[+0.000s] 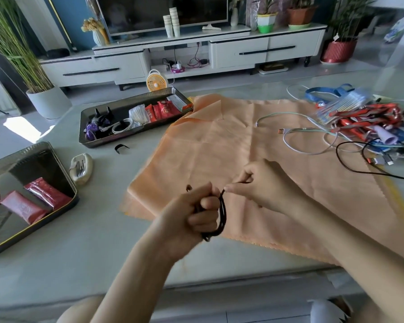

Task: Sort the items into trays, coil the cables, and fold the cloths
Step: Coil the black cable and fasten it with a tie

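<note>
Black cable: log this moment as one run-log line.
step: coiling | left hand: grips black cable loops | right hand: pinches cable strand | orange cloth: spread out, not folded

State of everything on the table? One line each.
black cable: looped, gripped by left hand, end pinched by right hand
orange cloth: spread flat, unfolded, far corner flipped
light cable: loose, uncoiled on cloth
pile: unsorted, tangled
far tray: partly filled
near tray: holds red packets

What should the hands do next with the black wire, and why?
Probably wind the end that the right hand pinches around the black wire loops gripped in the left hand. The wire hangs in loops, but that end is loose, so the coil would likely spring open.
</note>
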Motion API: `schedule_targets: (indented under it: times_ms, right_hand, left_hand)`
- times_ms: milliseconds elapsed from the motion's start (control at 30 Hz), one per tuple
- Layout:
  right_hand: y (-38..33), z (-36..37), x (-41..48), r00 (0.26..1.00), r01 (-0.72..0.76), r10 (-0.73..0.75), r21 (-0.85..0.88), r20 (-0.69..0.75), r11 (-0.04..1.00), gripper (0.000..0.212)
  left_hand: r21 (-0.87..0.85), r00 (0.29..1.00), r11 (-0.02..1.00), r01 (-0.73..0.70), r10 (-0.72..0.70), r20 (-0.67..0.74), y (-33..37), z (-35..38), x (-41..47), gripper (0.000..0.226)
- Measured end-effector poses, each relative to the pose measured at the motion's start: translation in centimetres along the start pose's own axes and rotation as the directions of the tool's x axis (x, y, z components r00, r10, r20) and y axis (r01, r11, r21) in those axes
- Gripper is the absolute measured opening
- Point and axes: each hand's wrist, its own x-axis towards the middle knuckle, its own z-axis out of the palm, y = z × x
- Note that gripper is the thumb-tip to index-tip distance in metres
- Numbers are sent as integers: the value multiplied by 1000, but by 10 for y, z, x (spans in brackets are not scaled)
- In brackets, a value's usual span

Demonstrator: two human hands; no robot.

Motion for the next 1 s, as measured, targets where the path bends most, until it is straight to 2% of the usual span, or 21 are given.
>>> schedule_targets:
  times_ms: [100,167,300,333,367,433,467,533,600,667,700,733,767,800,833,867,900,933,1000]
  right_hand:
    - [-7,8,-6,978,88,-94,-39,-185,995,22]
    - [-15,20,-16,952,194,-215,-115,-220,974,19]
    - [-32,37,-36,804,428,-549,-421,-226,800,12]
    - [-33,41,-40,772,477,-606,-455,-191,752,4]
    - [-33,46,-43,749,509,-646,-499,-146,702,7]
    - [-31,57,-50,719,524,-694,-624,-41,580,27]
    - [-30,62,-52,700,519,-714,-669,-25,532,33]
    - [-32,65,-54,676,544,-737,-658,-23,520,41]
    - [-30,60,-53,621,659,-783,-525,-25,539,37]
    - [-25,52,-53,582,743,-803,-317,-128,589,34]
    - [-24,49,-53,611,727,-762,-229,-213,647,33]
    - [-23,47,-51,679,663,-668,-134,-305,736,35]
    - [-23,46,-49,778,561,-526,1,-342,828,42]
    - [-25,44,-46,895,408,-354,180,-270,895,53]
    - [-29,41,-43,979,203,-179,396,-98,895,64]
    - [-29,39,-41,992,10,-81,579,98,815,68]
    - [-26,39,-39,973,-124,-52,699,225,704,58]
    - [-23,41,-37,967,-154,-53,744,247,650,44]
    - [-19,47,-37,991,-88,-12,741,130,666,30]
  left_hand:
    - [136,985,989,-64,84,-148,-19,11,6,27]
    - [114,976,989,-99,119,-184,-24,15,9,32]
    - [167,945,977,-135,177,-275,-20,9,13,34]
    - [139,947,983,-121,156,-282,-16,10,11,38]
    - [80,953,990,-113,131,-273,-12,9,11,45]
    - [-69,964,990,-124,104,-246,-3,8,9,57]
    - [-135,963,980,-148,112,-246,1,9,7,53]
    - [-246,951,947,-205,132,-281,7,8,6,40]
    - [-285,943,926,-246,161,-291,12,6,5,37]
    - [-298,947,916,-271,198,-252,18,3,4,38]
    - [-306,958,917,-254,195,-212,21,3,3,39]
    - [-306,971,926,-220,177,-164,21,4,2,38]
    - [-298,983,938,-175,149,-109,19,6,1,37]
    - [-289,992,949,-125,116,-49,14,9,1,36]
    - [-271,996,959,-82,86,4,8,12,1,36]
    - [-245,997,968,-53,66,44,3,14,2,37]
    - [-217,996,975,-37,52,66,-1,16,4,38]
    - [-188,997,982,-29,43,71,-4,17,5,39]
    - [-103,999,995,-14,17,35,-8,17,8,40]
